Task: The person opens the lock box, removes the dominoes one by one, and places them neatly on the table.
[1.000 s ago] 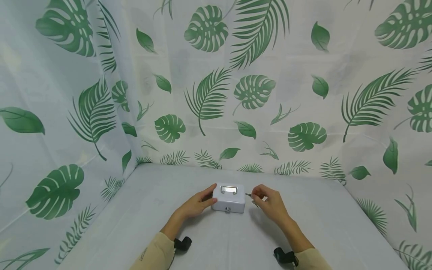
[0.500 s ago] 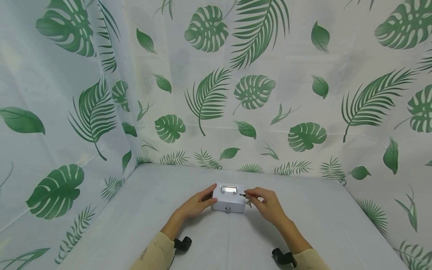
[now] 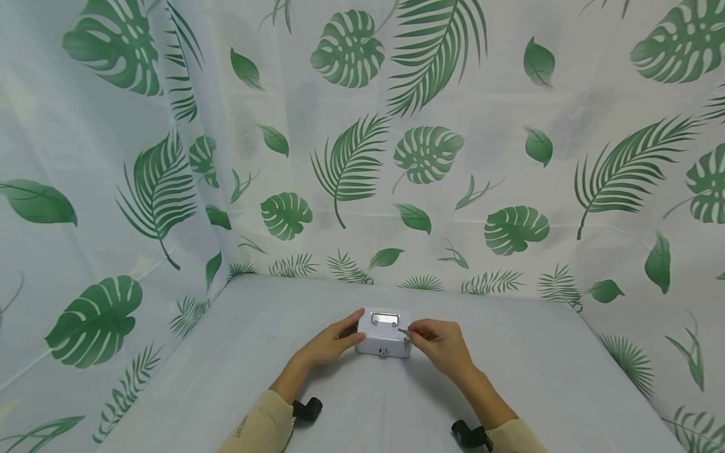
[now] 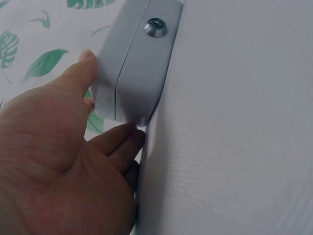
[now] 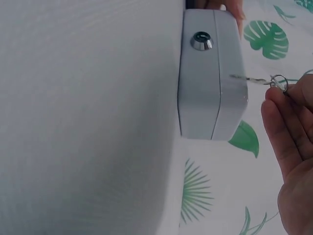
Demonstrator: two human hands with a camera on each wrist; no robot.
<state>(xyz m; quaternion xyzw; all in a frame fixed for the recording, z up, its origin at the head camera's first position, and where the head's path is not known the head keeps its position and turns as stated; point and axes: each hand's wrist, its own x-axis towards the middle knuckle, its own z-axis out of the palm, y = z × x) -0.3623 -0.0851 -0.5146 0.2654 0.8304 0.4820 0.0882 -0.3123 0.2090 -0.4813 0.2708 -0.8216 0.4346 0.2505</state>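
Observation:
A small white cash box [image 3: 370, 344] sits on the table, with a metal handle [image 3: 385, 319] on its lid and a round silver lock [image 5: 202, 41] on its front. My left hand [image 3: 325, 345] rests at the box's left end, thumb against the lid's edge and the other fingers extended along the side. My right hand [image 3: 444, 349] pinches a small key [image 5: 252, 79] on a wire ring [image 5: 279, 83]. The key's blade points left and overlaps the lid's right front part in the head view. In the left wrist view the lock's keyhole [image 4: 156, 23] shows with nothing in it.
A white cloth covers the table [image 3: 283, 302]. Behind and beside it hang white curtains [image 3: 351, 251] printed with green leaves. Black camera mounts [image 3: 308, 409] sit at both wrists, near the beige sleeves [image 3: 257, 421].
My right hand has moved left with the key, from beside the box's right end to over the lid's right front part. The left hand and the box have stayed in place.

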